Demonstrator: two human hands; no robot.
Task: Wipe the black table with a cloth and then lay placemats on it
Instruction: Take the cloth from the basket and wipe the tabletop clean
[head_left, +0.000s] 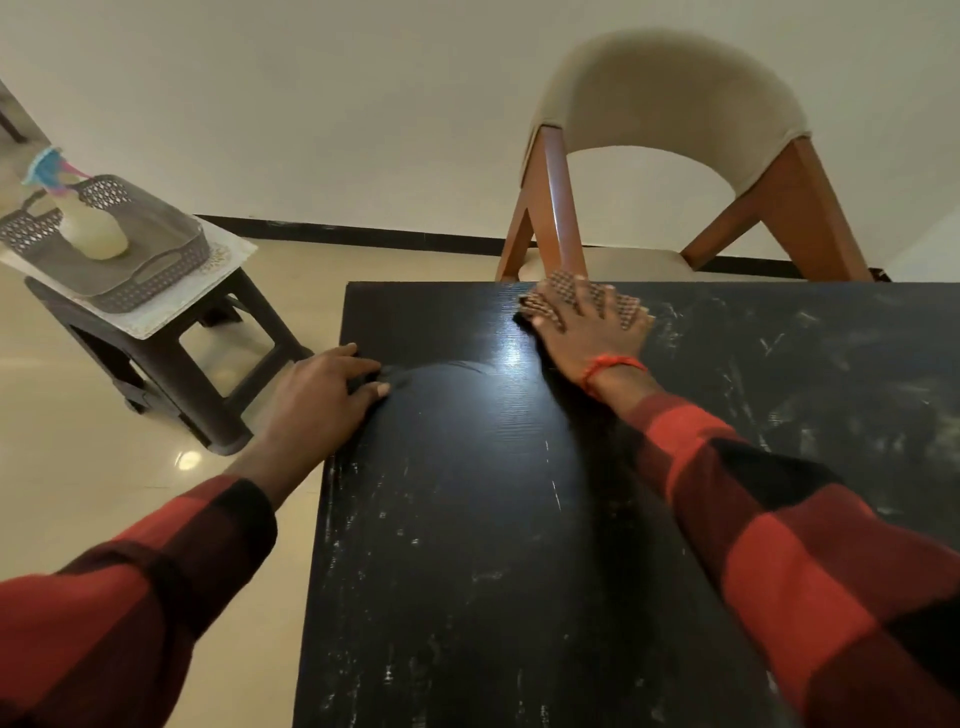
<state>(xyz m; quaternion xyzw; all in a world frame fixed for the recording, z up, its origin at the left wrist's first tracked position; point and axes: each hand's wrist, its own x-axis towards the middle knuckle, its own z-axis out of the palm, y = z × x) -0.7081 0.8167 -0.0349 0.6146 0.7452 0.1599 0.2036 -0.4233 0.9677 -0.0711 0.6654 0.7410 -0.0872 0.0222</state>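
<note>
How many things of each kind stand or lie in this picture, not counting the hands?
Table: 1
Cloth: 1
Chair: 1
Stool: 1
Basket: 1
Spray bottle: 1
Mat under the basket: 1
Total: 7

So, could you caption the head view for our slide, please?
Right hand presses a cloth on the black table; left hand steadies its edge.

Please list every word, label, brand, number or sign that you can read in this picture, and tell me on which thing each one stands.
None: no readable text on anything in view.
spray bottle: no label visible.
Grey basket, black table, cloth, chair: no writing.
</note>
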